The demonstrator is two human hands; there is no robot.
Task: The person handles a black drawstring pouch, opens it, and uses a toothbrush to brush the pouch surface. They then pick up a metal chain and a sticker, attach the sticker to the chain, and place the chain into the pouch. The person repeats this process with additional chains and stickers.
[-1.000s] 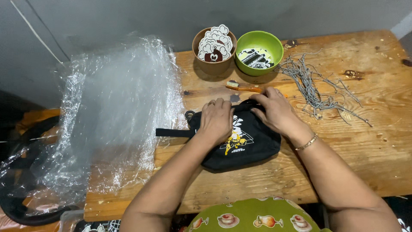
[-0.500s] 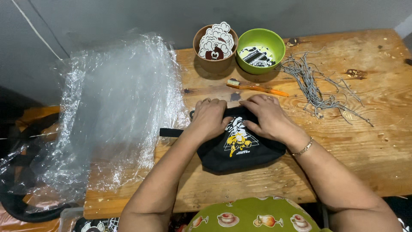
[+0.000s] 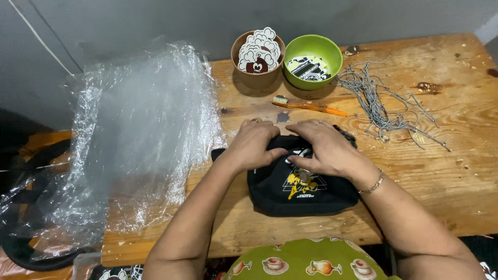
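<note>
Both my hands are down on the black pouch (image 3: 303, 189), which lies on the wooden table (image 3: 456, 176) close to its near edge, printed side up. My left hand (image 3: 254, 145) grips the upper left of the pouch, fingers curled over the fabric; my right hand (image 3: 327, 150) presses flat on the upper middle, fingers together, the thumb tucked toward the yellow print. The pouch sits directly under both palms, its lower half exposed toward me.

Risks noted: the pouch lies near the table's front edge, so a pull toward me could drag it off. The sheet of clear plastic wrap (image 3: 135, 135) lies just beside my left forearm; a sideways sweep could snag it. The orange toothbrush (image 3: 310, 107) and the tangle of ball chains (image 3: 381, 106) lie just beyond my fingers, so a forward push may scatter them.
</note>
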